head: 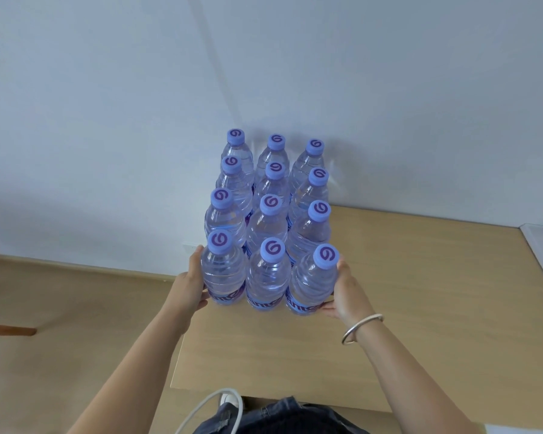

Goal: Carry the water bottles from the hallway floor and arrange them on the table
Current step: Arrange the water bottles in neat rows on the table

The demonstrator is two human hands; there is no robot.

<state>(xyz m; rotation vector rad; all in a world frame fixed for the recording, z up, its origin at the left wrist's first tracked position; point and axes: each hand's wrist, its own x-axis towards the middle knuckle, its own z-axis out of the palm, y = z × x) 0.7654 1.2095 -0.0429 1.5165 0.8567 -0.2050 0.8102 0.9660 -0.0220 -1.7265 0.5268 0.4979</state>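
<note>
- Twelve water bottles [268, 220] stood upright in a block on the counter [420, 302], against the wall.
- Left hand [190, 285] and right hand [347, 289] pressed flat on the front corner bottles, neither grip clamped.
- Risk: uneven squeezing could topple the tall, unbound bottles.

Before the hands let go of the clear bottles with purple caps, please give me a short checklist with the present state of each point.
1. Block of clear plastic water bottles with purple caps stands on the light wooden table: ok.
2. All twelve upright: ok.
3. Rows aligned, three by four: ok.
4. Left hand and right hand press the front corner bottles: ok.
5. Left column well inside the table's left edge: cannot tell.
6. Caps sealed: cannot tell.
</note>
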